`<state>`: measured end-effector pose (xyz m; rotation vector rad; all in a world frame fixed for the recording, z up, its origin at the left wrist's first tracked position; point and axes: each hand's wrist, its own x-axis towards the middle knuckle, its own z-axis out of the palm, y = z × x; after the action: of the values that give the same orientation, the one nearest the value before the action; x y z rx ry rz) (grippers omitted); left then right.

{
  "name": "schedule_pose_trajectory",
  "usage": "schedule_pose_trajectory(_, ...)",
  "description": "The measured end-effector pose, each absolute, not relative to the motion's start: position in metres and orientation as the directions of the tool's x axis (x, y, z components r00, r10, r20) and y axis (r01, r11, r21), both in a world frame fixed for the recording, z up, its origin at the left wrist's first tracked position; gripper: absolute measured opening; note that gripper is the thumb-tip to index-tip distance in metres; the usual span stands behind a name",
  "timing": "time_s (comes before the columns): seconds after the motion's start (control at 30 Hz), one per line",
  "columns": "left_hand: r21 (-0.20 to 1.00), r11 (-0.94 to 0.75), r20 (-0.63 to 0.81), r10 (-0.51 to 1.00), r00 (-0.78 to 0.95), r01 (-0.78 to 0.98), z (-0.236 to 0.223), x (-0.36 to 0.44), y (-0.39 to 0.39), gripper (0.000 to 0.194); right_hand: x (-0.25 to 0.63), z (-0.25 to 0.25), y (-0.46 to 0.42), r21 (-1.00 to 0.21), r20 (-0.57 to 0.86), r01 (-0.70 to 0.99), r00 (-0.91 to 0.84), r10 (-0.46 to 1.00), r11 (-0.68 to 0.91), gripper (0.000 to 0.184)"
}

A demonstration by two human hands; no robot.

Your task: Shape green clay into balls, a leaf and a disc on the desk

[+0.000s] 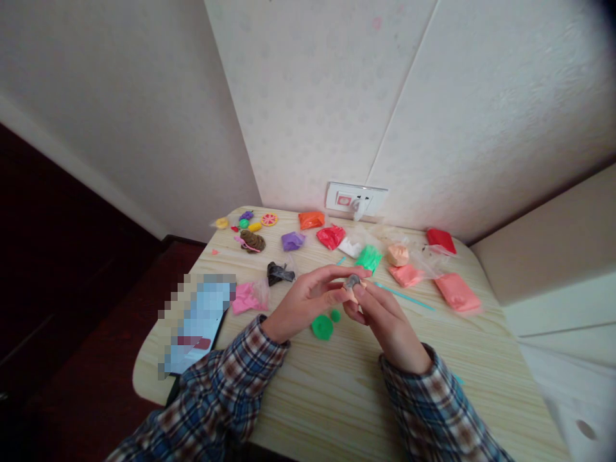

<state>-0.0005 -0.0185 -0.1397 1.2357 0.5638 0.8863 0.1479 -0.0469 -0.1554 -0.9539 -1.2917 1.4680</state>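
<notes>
My left hand (310, 295) and my right hand (387, 317) meet above the middle of the table. Between their fingertips is a small lump of modelling clay (353, 282), grey on top with peach edges, and both hands pinch it. Fingers cover part of the lump. Beneath my left hand, a flat green clay disc (322, 326) lies beside a smaller green clay ball (335, 315). Just behind the hands is a bag of bright green clay (369, 258). A thin turquoise strip (407, 297) runs along the table to the right.
The wooden table (337, 398) stands against a wall with a socket and plug (357, 200). A phone (202, 327) lies at left. Bagged clay in several colours, such as pink (246, 297) and coral (457, 292), surrounds the hands. Small fruit-shaped clay pieces (255, 226) sit back left.
</notes>
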Motion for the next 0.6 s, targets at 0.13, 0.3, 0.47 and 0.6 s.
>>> schedule_pose_trajectory(0.13,0.941,0.046,0.13,0.866,0.482,-0.335,-0.1401,0.0029,-0.0207,0.026,0.1463,-0.1564,-0.0465,-0.966,0.061,-0.256,-0.356,0.932,-0.035,0.045)
schedule_pose_trajectory(0.3,0.956,-0.174,0.257,0.885,0.388,-0.237,-0.1442,0.0014,-0.0193,0.02,0.1469,-0.153,-0.0483,-0.989,0.052,-0.15,-0.39,0.919,-0.008,0.048)
schedule_pose_trajectory(0.47,0.945,-0.318,0.326,0.878,0.351,-0.08,-0.1481,-0.0018,-0.0184,0.014,0.1473,-0.1545,-0.0452,-1.0,0.015,0.006,-0.345,0.939,0.018,0.055)
schedule_pose_trajectory(0.6,0.935,-0.355,0.336,0.883,0.327,-0.003,-0.148,-0.0014,-0.0193,0.015,0.1484,-0.1575,-0.0423,-0.997,0.021,0.058,-0.335,0.942,0.043,0.058)
